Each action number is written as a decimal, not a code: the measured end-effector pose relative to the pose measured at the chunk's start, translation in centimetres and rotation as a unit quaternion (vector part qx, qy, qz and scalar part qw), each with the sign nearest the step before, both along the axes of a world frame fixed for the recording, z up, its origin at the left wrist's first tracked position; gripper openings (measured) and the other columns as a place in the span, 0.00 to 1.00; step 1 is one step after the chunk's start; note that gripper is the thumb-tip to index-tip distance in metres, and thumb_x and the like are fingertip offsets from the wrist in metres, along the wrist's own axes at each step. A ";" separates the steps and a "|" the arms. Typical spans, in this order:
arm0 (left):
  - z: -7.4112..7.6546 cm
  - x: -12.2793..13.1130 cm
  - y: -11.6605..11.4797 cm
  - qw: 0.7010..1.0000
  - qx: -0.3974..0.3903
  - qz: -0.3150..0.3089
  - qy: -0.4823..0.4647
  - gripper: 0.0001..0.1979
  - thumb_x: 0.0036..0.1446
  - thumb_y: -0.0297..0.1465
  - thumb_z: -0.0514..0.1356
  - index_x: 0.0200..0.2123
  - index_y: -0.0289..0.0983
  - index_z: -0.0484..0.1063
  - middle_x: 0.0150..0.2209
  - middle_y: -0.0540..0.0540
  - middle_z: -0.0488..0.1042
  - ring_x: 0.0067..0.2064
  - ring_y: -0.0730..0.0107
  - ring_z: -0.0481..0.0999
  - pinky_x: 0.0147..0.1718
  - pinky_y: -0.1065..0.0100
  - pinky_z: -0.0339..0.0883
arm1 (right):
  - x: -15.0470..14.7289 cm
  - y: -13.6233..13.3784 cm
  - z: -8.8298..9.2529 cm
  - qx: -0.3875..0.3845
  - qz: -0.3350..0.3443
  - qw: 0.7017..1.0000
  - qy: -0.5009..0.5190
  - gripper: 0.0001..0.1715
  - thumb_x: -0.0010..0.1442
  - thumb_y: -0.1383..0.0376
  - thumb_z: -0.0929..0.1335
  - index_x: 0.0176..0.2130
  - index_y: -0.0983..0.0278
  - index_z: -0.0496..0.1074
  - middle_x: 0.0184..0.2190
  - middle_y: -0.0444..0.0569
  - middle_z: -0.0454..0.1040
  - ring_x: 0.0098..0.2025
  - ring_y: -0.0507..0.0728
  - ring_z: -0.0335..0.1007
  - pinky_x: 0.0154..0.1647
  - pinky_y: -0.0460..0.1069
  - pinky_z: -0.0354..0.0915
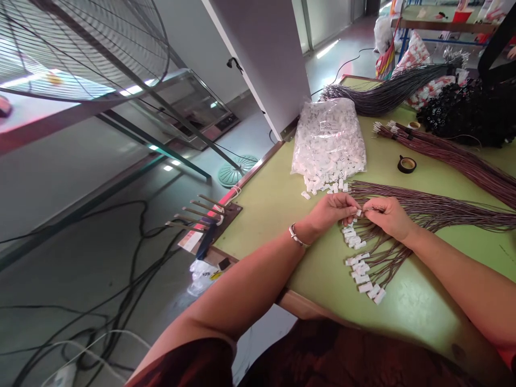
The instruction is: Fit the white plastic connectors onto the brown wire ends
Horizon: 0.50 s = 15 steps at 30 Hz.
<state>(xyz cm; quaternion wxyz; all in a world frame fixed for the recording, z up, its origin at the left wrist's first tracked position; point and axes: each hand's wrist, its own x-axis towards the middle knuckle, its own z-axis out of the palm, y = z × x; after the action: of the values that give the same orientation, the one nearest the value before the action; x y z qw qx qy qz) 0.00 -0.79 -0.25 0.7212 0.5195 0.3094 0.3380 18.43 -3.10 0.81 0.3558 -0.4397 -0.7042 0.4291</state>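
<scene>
Over the green table, my left hand [334, 209] pinches a small white plastic connector [358, 213] between thumb and fingers. Close beside it, my right hand [385, 215] is closed on thin brown wires [374, 209], whose ends point at the connector. Whether a wire sits inside the connector cannot be made out. Below both hands lie wires with white connectors [363, 269] on their ends, fanned out in groups. A bundle of brown wires [435, 204] runs off to the right. Loose connectors [318, 183] spill from a clear plastic bag [328, 134] beyond my left hand.
A roll of black tape [407, 164] lies behind my right hand. Further back are a dark red wire bundle [455, 150], a black wire bundle [387, 91] and a black heap [471, 113]. A pronged metal holder [209, 217] sticks out at the table's left edge, near a fan [84, 48].
</scene>
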 end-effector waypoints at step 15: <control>-0.1 1.2 -1.2 0.986 0.022 0.158 0.046 0.12 0.43 0.34 0.68 0.27 0.31 0.72 0.17 0.52 0.71 0.19 0.80 0.68 0.21 0.75 0.64 | -0.6 0.4 -0.5 0.020 -0.097 0.994 -0.053 0.07 0.47 0.66 0.63 0.19 0.65 0.63 0.16 0.40 0.58 0.21 0.48 0.50 0.22 0.45 0.49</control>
<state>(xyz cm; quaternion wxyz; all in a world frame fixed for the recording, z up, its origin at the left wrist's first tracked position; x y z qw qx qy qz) 1.15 -2.03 -0.32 0.6319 0.4949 0.4133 0.4300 17.87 -2.74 0.28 0.3664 -0.5207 -0.6850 0.3541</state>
